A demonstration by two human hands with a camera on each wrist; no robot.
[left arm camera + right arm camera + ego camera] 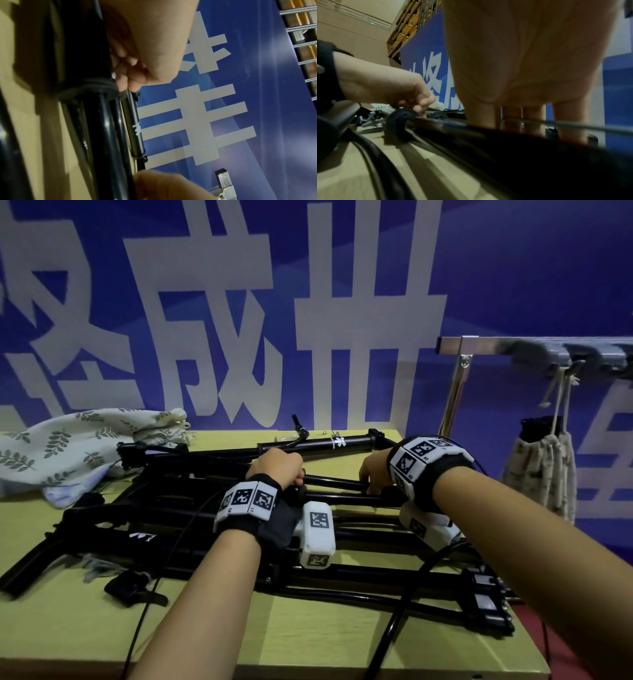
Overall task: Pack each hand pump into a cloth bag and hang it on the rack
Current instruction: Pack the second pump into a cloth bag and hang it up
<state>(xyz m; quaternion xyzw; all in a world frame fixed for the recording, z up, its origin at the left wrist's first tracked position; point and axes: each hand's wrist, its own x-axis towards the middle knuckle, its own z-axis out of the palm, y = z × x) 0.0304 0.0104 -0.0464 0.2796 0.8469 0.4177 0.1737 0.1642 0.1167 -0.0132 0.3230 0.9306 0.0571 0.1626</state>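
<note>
Both hands — left hand (276, 465); right hand (375, 474) — grip one hand pump (334, 482).

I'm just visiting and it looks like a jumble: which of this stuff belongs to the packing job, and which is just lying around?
Belongs to the job:
- black hand pumps piled on the table
- leaf-print cloth bags
- metal rack
- packed bag hanging from it
- left hand and right hand, both on a pump

Just lying about:
- blue banner behind
- black cables
</note>
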